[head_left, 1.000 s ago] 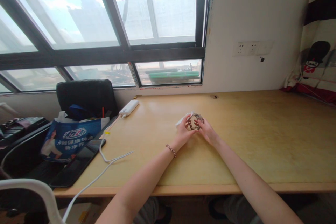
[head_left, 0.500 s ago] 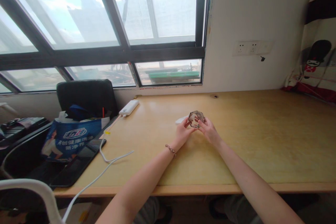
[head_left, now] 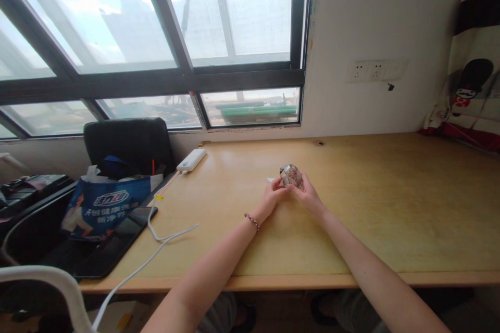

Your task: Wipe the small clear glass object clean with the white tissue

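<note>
A small round, faceted piece of see-through, brownish glass [head_left: 290, 175], bowl-like in shape, is held up above the desk between both hands. My left hand [head_left: 272, 195] grips its left and lower side, the thumb along the near edge. On the right, my right hand [head_left: 308, 197] is closed round the other side, its thumb against the front. The fingers behind the glass show only in part. Just left of the glass, a white object [head_left: 270, 180] peeks out from behind my left hand, too covered to name.
The wooden desk [head_left: 390, 208] spans the front. A white power bank [head_left: 191, 159] with a white cable [head_left: 164, 239] lies at its left. A black tablet [head_left: 117, 244] is at the left edge, beside a blue bag [head_left: 107, 208] on a black chair [head_left: 128, 138].
The glass piece has turned in my hands, so its faceted side faces me more than its opening. Both hands shifted slightly left, and less of the white object shows.
</note>
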A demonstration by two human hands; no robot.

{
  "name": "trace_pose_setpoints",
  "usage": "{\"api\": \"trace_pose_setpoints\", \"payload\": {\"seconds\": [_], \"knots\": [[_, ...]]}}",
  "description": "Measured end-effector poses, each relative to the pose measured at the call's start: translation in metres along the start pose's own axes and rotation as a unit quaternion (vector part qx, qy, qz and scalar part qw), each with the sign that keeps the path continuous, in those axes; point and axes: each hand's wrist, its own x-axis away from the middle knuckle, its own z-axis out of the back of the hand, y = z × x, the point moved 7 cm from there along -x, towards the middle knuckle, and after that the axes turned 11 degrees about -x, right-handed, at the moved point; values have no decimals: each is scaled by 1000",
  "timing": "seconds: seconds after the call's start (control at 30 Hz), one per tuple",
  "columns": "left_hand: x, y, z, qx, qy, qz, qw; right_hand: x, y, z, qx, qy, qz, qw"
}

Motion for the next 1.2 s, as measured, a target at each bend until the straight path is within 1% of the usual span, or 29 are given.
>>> {"api": "trace_pose_setpoints", "payload": {"seconds": [0.07,0.13,0.2,0.3,0.37,0.47,0.57,0.7,0.8,0.9,0.97,1.07,1.13,1.2], "knots": [[0,-5,-1,90,-18,41,995,0,2,2,50,3,13,999],[1,-9,-4,148,-35,77,985,1,1,1,101,-2,28,994],[1,-11,-8,164,-56,94,980,4,-1,-2,134,-21,39,990],[3,-9,-16,154,-83,97,980,8,-5,-8,151,-52,50,986],[4,-4,-19,149,-80,86,982,9,-8,-12,152,-64,57,985],[5,5,-18,144,-46,54,987,9,-13,-13,145,-68,65,985],[7,9,-14,104,-21,36,994,7,-12,-9,112,-58,53,991],[8,13,-11,30,-14,13,999,2,-4,0,23,-46,-1,999],[9,18,-11,14,-12,-18,1000,1,-1,1,-47,-55,-48,996],[9,19,-10,5,-7,-34,999,0,-1,4,-95,-37,-79,992],[10,17,-8,-7,1,-38,999,-1,1,5,-94,-29,-106,990],[10,14,-5,-23,11,-51,998,0,5,5,-80,-39,-139,986],[10,14,-3,-25,16,-65,997,0,4,6,-74,-46,-134,987],[9,13,-1,-21,19,-74,997,0,0,7,-58,-43,-110,991]]}}
